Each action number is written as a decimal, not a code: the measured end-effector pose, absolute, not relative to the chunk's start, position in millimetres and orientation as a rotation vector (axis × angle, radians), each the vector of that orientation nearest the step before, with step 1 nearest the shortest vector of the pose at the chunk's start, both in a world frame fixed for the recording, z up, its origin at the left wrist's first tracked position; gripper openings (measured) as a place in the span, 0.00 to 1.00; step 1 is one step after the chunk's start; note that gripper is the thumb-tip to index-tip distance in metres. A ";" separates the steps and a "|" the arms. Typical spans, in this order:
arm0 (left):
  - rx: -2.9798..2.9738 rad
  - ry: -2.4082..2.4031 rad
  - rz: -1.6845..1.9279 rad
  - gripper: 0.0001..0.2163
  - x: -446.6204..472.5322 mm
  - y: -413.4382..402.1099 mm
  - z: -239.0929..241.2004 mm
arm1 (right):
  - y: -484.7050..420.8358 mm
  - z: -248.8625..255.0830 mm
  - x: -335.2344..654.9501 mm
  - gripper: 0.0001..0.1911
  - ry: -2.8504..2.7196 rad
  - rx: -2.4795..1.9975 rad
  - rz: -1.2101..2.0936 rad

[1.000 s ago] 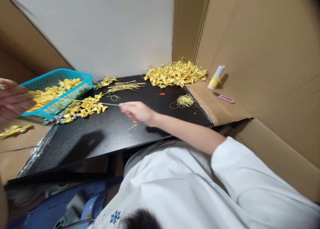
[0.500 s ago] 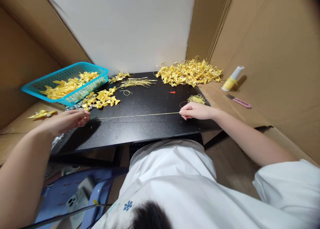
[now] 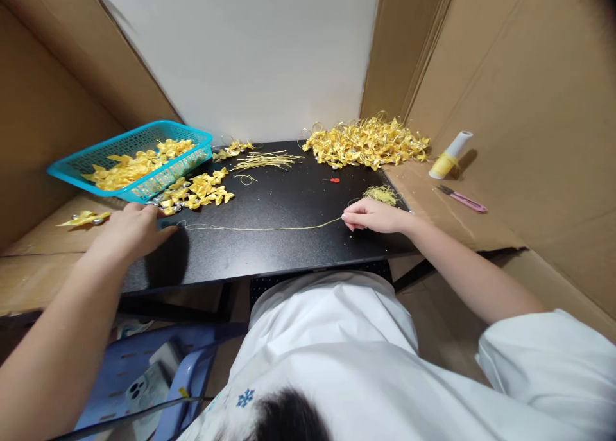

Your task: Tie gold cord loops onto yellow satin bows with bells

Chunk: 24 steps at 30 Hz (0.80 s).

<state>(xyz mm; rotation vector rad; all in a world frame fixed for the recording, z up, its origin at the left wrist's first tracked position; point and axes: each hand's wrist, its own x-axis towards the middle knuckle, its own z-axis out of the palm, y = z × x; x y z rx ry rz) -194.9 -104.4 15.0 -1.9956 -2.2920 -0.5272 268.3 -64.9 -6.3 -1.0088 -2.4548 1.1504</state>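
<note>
My right hand (image 3: pixel 363 215) pinches one end of a thin yellow thread (image 3: pixel 269 228) near the table's right side. The thread runs slackly leftward across the black table (image 3: pixel 289 255), its far end lying loose by my left hand (image 3: pixel 137 231). That hand is open, thumb apart from the fingers, over silvery beads at the front of the blue basket (image 3: pixel 166 179); its fingertips are partly hidden. Yellow ribbon bows (image 3: pixel 205 189) lie just beyond it. Behind my right hand sits a tangle of yellow thread (image 3: pixel 380 195).
A large heap of finished-looking yellow bows (image 3: pixel 366 142) stands at the back right. Cut gold strands (image 3: pixel 268 160) lie at the back middle. On the right are a thread-wound white tube (image 3: pixel 450 156) and pink thread snips (image 3: pixel 462 199). A red piece (image 3: pixel 335 180) lies mid-table.
My left hand has let go of the thread and opened, moving toward the beads by the basket. The thread, taut before, now sags onto the table. My right hand has hardly moved.
</note>
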 end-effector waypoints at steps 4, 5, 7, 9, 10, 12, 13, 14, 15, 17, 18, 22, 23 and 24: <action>-2.495 -2.050 -1.068 0.14 -91.4 -116.3 28.3 | -65.2 3.3 251.0 0.22 -2.425 -0.879 1.263; -2.725 -2.015 -1.216 0.15 -60.7 -115.9 28.6 | -64.0 5.7 245.5 0.22 -2.411 -0.823 1.309; -3.222 -1.925 -1.375 0.16 -7.2 -107.2 24.2 | -58.2 9.0 234.8 0.23 -2.378 -0.707 1.407; -3.644 -1.893 -1.297 0.17 26.9 -89.1 14.3 | -47.7 9.1 226.2 0.24 -2.344 -0.627 1.503; -3.769 -1.976 -1.271 0.19 35.5 -78.3 8.3 | -41.3 7.7 223.1 0.24 -2.320 -0.618 1.545; -3.933 -2.136 -1.212 0.22 38.5 -58.6 -2.9 | -28.8 2.1 218.8 0.23 -2.258 -0.657 1.622; -3.915 -2.209 -1.278 0.22 35.0 -51.4 -7.3 | -23.7 -1.7 217.3 0.22 -2.223 -0.689 1.655; -3.895 -2.253 -1.305 0.22 29.9 -46.6 -10.6 | -19.8 -5.9 216.2 0.22 -2.196 -0.714 1.683; -3.865 -2.287 -1.333 0.21 24.3 -44.4 -12.9 | -17.4 -10.0 215.4 0.21 -2.181 -0.723 1.706; -3.812 -2.327 -1.352 0.20 15.2 -46.3 -15.1 | -16.5 -16.9 214.8 0.21 -2.186 -0.706 1.739; -3.780 -2.341 -1.382 0.20 12.6 -49.5 -15.6 | -17.8 -19.1 215.3 0.21 -2.195 -0.694 1.743; -3.554 -2.329 -1.716 0.22 11.5 -68.6 -19.6 | -30.9 -19.5 223.3 0.23 -2.255 -0.692 1.679; -3.501 -2.318 -1.790 0.22 11.8 -74.0 -21.4 | -36.0 -18.5 226.6 0.24 -2.275 -0.700 1.633; -3.459 -2.312 -1.841 0.22 11.6 -79.4 -23.4 | -41.6 -17.5 230.0 0.25 -2.294 -0.710 1.578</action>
